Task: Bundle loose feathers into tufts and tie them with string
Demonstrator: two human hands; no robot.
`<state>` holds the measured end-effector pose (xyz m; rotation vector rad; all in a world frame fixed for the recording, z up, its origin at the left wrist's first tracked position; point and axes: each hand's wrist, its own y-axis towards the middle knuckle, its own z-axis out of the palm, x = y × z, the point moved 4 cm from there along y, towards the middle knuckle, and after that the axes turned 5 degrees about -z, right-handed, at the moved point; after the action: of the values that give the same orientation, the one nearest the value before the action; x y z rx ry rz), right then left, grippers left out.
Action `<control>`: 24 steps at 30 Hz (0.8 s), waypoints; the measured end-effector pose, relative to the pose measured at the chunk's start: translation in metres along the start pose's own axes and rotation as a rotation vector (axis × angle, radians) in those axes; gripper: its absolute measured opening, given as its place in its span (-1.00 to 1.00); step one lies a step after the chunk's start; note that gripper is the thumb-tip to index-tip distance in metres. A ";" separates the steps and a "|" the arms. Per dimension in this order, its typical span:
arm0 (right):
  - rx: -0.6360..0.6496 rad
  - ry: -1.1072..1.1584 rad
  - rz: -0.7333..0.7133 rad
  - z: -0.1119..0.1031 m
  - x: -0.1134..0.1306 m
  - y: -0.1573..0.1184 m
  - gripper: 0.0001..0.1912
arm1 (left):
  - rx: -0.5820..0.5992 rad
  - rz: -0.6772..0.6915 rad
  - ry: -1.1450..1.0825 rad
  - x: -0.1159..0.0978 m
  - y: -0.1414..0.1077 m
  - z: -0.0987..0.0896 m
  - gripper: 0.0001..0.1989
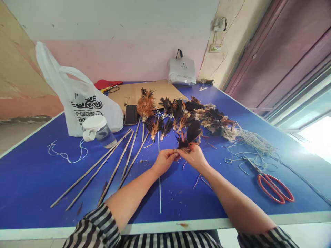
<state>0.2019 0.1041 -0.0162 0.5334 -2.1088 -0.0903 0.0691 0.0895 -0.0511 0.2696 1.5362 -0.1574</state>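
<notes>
A bunch of dark brown and black feathers (193, 132) is in my right hand (196, 157), its fingers wrapped round the base and the tips pointing up and away. My left hand (165, 162) meets it from the left, thumb and fingers pinched together at the quill ends. What lies between the left fingertips is mostly hidden. Just beyond my hands lie several loose feather bunches (181, 112), dark and reddish brown. Under my wrists, a short piece of pink-and-white string (198, 181) rests on the blue table (181, 203).
Several thin sticks (116, 168) lie left of my arms, near a lidded plastic jug (106, 136), a white bag (85, 103) and a phone (130, 114). Red-handled scissors (275, 187) and tangled string (256, 143) are at right. Cardboard (155, 88) and a grey bag (182, 70) stand behind.
</notes>
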 end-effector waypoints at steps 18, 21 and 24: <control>0.037 0.086 0.031 0.001 -0.001 0.002 -0.77 | -0.064 0.063 0.127 0.002 0.001 -0.005 -0.77; 0.051 0.304 0.077 0.003 -0.006 0.005 -0.74 | -0.076 -0.050 -0.040 0.007 0.004 -0.005 -0.76; 0.044 0.344 0.093 0.006 -0.011 0.007 -0.69 | -0.095 -0.116 -0.120 0.011 0.006 -0.005 -0.75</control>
<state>0.1997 0.1136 -0.0262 0.4412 -1.7983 0.0958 0.0665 0.0972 -0.0615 0.0936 1.4357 -0.1884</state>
